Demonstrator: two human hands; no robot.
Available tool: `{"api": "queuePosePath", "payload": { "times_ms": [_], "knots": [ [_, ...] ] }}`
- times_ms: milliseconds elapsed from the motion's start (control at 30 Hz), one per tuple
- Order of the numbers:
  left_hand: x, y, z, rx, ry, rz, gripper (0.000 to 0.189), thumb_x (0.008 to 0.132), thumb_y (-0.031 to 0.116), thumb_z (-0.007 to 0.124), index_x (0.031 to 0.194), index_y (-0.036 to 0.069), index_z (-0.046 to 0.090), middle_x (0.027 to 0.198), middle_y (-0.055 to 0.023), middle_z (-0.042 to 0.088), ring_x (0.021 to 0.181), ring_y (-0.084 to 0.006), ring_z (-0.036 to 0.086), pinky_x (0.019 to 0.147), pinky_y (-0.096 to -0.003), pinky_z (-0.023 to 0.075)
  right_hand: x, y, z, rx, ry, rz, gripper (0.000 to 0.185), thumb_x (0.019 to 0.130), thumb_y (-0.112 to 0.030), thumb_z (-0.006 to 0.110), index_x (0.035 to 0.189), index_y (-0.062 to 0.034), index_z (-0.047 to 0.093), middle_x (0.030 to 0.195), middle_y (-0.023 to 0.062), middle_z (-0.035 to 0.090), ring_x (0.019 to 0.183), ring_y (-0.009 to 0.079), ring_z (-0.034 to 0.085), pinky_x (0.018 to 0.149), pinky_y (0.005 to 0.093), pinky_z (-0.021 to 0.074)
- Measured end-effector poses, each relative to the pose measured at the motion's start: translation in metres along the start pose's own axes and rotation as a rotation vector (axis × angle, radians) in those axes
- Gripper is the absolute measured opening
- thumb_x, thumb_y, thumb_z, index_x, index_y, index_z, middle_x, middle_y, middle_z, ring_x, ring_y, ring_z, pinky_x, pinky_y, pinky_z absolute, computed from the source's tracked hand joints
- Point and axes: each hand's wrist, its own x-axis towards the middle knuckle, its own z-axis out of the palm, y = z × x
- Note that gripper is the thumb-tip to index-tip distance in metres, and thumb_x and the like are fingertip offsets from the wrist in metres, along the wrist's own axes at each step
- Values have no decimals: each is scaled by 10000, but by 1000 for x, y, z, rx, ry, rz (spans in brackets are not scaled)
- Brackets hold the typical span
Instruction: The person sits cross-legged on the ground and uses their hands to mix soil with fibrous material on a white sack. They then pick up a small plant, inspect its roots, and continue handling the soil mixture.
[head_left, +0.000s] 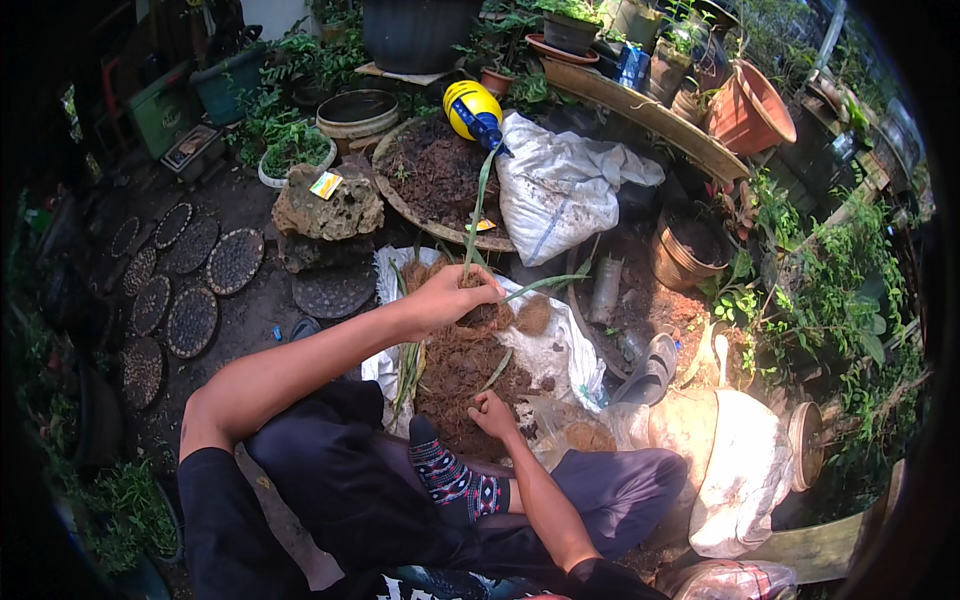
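Note:
My left hand (461, 296) is raised over the spread white sack (551, 352), its thumb and fingers closed on a long green leaf (481, 202) just above a brown fibrous ball. Another fibre ball (533, 315) lies on the sack to the right. My right hand (493, 415) is low over the dark soil and fibre (465, 375), fingers curled; a short green leaf (496, 369) rises from near its fingertips, but a grip on it is unclear. Long leaves (408, 375) lie along the sack's left side.
Beyond the sack are a round soil tray (439, 225), a yellow and blue spray bottle (473, 111), a filled white sack (559, 187) and a porous rock (328, 210). A ribbed pot (686, 247) stands right. My socked foot (457, 476) is close to my right hand.

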Motion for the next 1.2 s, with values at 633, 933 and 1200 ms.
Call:
{"api": "queuePosePath", "payload": {
  "times_ms": [633,933,1200],
  "knots": [
    [1,-5,0,33,-33,11,229,880,221,656,996,31,601,1017,-92,635,1015,-157,551,904,-320,410,0,0,-3,1,-62,41,440,791,-292,725,1119,-41,575,874,161,670,882,339,656,792,418,509],
    [1,-6,0,81,-17,9,233,877,230,660,996,35,613,1024,-81,632,1010,-156,551,905,-314,406,-3,-5,-7,-11,-64,40,426,792,-277,725,1112,-36,580,862,162,670,861,337,661,782,406,514],
    [-5,2,2,89,-27,-35,239,882,242,659,997,37,614,1026,-81,626,1016,-161,546,913,-324,402,-2,1,-2,-2,12,-30,365,787,-255,739,1052,-52,593,701,68,600,658,213,595,642,362,487]
  ]
}}
